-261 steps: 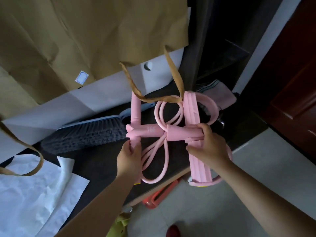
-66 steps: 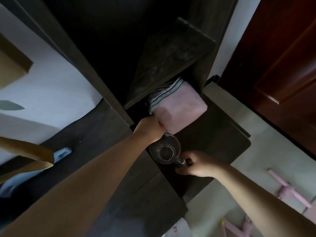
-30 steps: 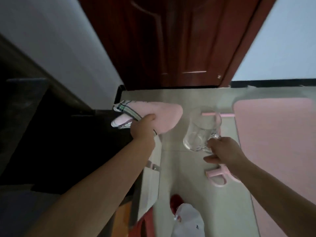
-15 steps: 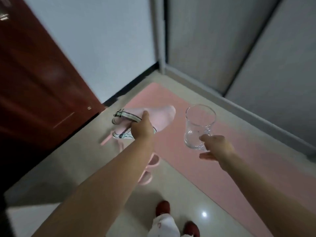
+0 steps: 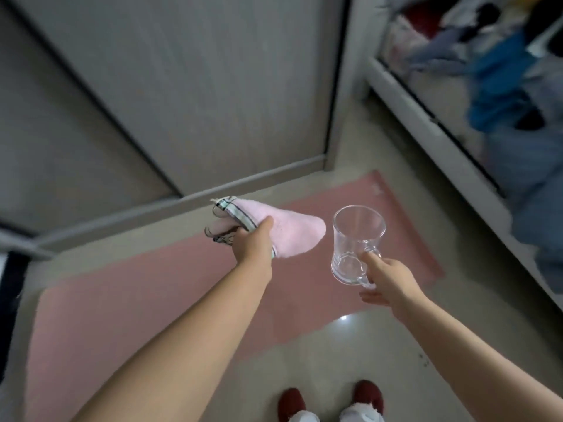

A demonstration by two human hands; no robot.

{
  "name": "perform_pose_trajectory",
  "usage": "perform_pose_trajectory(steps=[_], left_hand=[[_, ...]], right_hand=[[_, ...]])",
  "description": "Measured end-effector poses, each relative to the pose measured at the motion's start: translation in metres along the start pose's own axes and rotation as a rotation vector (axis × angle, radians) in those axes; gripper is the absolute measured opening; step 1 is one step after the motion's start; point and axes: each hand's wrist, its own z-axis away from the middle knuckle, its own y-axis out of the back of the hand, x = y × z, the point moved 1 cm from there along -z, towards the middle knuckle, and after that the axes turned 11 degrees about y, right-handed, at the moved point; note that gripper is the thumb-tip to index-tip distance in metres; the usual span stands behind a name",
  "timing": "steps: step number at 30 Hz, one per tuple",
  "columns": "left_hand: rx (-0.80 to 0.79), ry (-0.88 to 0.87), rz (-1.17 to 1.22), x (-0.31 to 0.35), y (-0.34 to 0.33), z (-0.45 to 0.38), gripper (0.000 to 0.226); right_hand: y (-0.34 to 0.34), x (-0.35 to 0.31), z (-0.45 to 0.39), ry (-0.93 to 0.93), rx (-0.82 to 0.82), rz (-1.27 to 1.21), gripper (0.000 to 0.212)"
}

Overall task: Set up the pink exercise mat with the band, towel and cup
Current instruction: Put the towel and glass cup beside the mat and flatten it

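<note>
The pink exercise mat [image 5: 128,300] lies flat on the tiled floor, running from lower left to upper right. My left hand [image 5: 253,243] grips a folded pink towel [image 5: 289,233] with a striped edge, held in the air above the mat. A clear glass cup [image 5: 355,243] with a handle hangs upright from my right hand [image 5: 388,278], over the mat's right part. The pink band is out of view.
Grey sliding wardrobe doors [image 5: 182,86] stand behind the mat. A white bed frame [image 5: 441,141] piled with clothes runs along the right. My feet in red slippers [image 5: 330,402] stand on bare tile just in front of the mat.
My view has swung right, off the red door and the band on the floor, onto the mat, wardrobe and bed. Both hands still carry the towel and cup.
</note>
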Motion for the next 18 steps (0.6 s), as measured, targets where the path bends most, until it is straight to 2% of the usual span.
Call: perform_pose_trajectory(steps=[4, 10, 15, 18], left_hand=[[-0.181, -0.060, -0.185, -0.024, -0.112, 0.035, 0.046], [-0.329, -0.082, -0.396, -0.093, -0.240, 0.092, 0.043], [-0.400, -0.132, -0.558, -0.155, -0.321, 0.104, 0.040], [-0.514, -0.133, -0.670, -0.206, -0.367, 0.099, 0.031]], right_hand=[[0.088, 0.046, -0.015, -0.070, 0.207, -0.159, 0.032], [0.208, 0.131, -0.019, -0.207, 0.399, -0.401, 0.033], [0.271, 0.214, -0.028, -0.263, 0.528, -0.480, 0.041], [0.292, 0.268, -0.038, -0.286, 0.613, -0.564, 0.044]])
